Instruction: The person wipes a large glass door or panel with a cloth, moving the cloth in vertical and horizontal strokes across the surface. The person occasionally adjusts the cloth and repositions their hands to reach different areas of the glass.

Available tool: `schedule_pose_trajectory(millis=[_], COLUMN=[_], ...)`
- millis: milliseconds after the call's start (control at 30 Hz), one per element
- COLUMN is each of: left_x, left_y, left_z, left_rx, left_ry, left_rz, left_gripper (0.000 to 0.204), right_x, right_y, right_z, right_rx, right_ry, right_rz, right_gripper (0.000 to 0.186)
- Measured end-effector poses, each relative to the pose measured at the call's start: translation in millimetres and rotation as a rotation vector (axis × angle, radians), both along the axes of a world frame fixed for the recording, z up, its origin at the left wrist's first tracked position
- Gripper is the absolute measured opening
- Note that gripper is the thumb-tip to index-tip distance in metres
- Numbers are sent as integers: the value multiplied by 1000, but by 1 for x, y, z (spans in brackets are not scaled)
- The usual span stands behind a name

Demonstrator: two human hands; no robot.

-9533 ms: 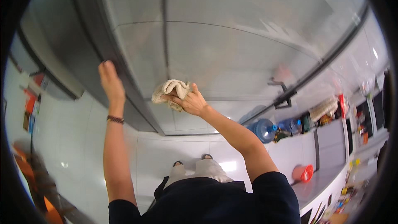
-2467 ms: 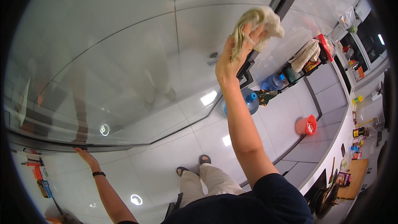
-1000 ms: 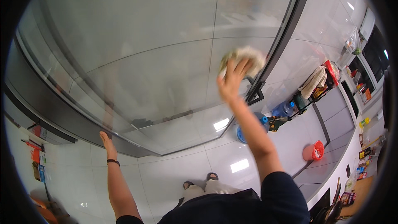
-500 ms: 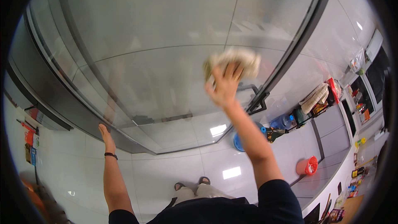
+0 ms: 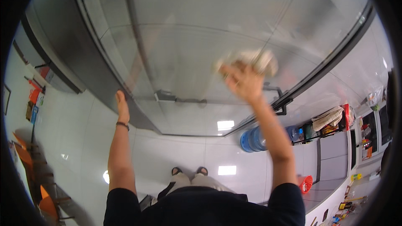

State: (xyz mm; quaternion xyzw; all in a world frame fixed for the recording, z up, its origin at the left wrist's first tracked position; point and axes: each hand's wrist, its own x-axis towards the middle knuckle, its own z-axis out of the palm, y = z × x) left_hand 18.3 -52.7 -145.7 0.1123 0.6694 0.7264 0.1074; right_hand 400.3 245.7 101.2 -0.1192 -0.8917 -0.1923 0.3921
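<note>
A large glass door [image 5: 188, 58] in a dark grey frame [image 5: 333, 65] fills the upper middle of the view, with a black handle [image 5: 281, 106] on its right side. My right hand [image 5: 247, 83] presses a bunched beige cloth [image 5: 266, 62] against the pane; motion blurs both. My left hand [image 5: 122, 104], wearing a bracelet, rests with straightened fingers against the dark frame at the door's left side, holding nothing. My dark sandals show on the tiled floor below the door.
Blue water jugs [image 5: 251, 140] stand at the right beside a rack [image 5: 315, 134] with a draped cloth. A red bucket [image 5: 305, 184] sits by the counter [image 5: 333, 203], which holds bottles and packages. Orange chairs [image 5: 25, 163] line the left. A window [image 5: 385, 125] is at far right.
The view has turned, putting the door's frame and handle further right. My right hand with the cloth has moved across the pane, and my left hand now appears higher in view.
</note>
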Motion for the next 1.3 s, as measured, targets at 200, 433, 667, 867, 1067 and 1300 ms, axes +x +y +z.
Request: schedule_pose_trajectory(millis=[200,433,667,867,1067,1300], left_x=[20,22,31,34,39,64], left_y=[-11,-12,-4,-1,-2,-8], left_z=[18,20,33,49,54,83], left_rx=[-110,-54,-76,-113,-76,-21], left_ry=[-97,-102,-30,23,23,-76], left_rz=[-7,-31,-52,-53,-71,-118], left_gripper=[97,99,88,79,78,81], right_x=[-44,-92,-97,-94,-153,-216], right_y=[3,-54,-84,-88,-106,-146], right_z=[195,94,-138,-129,110,111], right_rx=[526,203,-316,-183,295,227], right_ry=[202,264,-366,-594,-6,181], right_rz=[-153,-117,247,101,81,65], right_gripper=[51,52,50,57,53,52])
